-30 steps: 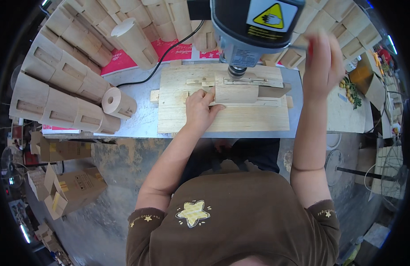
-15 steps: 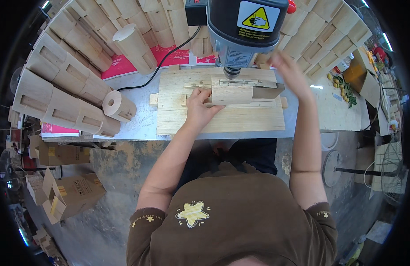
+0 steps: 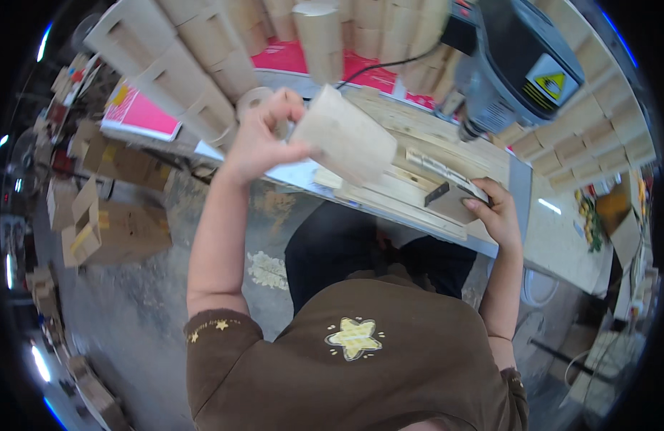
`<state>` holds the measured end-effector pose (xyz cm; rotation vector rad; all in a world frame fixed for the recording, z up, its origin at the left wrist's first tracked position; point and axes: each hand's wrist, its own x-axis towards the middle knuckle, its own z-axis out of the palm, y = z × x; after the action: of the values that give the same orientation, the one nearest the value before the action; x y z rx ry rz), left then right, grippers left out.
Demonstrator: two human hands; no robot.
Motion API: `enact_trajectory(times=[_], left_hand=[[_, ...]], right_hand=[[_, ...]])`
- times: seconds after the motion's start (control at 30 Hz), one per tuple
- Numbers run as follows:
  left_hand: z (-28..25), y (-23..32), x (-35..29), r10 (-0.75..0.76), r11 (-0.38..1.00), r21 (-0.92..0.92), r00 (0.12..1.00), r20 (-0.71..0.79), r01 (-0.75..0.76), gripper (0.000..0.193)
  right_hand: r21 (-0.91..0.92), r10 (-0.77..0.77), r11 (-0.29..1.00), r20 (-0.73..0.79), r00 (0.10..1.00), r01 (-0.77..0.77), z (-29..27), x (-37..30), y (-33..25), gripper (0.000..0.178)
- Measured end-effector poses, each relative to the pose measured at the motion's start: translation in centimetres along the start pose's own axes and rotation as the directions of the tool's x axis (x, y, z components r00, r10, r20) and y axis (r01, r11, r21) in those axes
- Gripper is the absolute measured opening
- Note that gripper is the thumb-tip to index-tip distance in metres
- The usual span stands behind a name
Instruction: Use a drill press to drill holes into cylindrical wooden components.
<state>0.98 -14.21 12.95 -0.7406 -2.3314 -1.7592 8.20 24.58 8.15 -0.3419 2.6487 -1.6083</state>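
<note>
My left hand [image 3: 263, 140] grips a short pale wooden cylinder [image 3: 346, 136] at its left end. The cylinder is tilted, raised above the wooden board [image 3: 389, 202] and slightly blurred. At the board's right end, the fingers of my right hand [image 3: 498, 213] close round the end of a flat grey block [image 3: 450, 202] with a slotted light strip [image 3: 439, 165] along its top. Beyond the block hangs the drill press head [image 3: 515, 68], its chuck [image 3: 469, 131] pointing down, apart from both hands.
Stacked wooden cylinders with cut slots [image 3: 166, 75] rise at the left, and more line the back and right. A black cable [image 3: 389, 66] runs from the drill press. Cardboard boxes [image 3: 123, 226] stand on the floor at the left.
My left hand has lifted the cylinder off the grey block and moved it left. My right hand has come down from beside the drill press onto the block. The view has turned left.
</note>
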Motion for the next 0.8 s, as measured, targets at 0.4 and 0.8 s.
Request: enact_trajectory(times=[0.4,0.8], left_hand=[[-5.3,5.1,3.5,0.024,0.315,0.935,0.984,-0.177,0.16,0.038],[-5.6,1.7,5.1,-0.226,0.131,0.951,0.943,-0.245,0.279,0.046]], right_hand=[[-0.181,-0.136,0.973,0.034,0.99,0.14,3.0,1.4,-0.3,0.025],[-0.179,-0.18,0.967,0.018,0.984,0.18,3.0,1.6,-0.5,0.026]])
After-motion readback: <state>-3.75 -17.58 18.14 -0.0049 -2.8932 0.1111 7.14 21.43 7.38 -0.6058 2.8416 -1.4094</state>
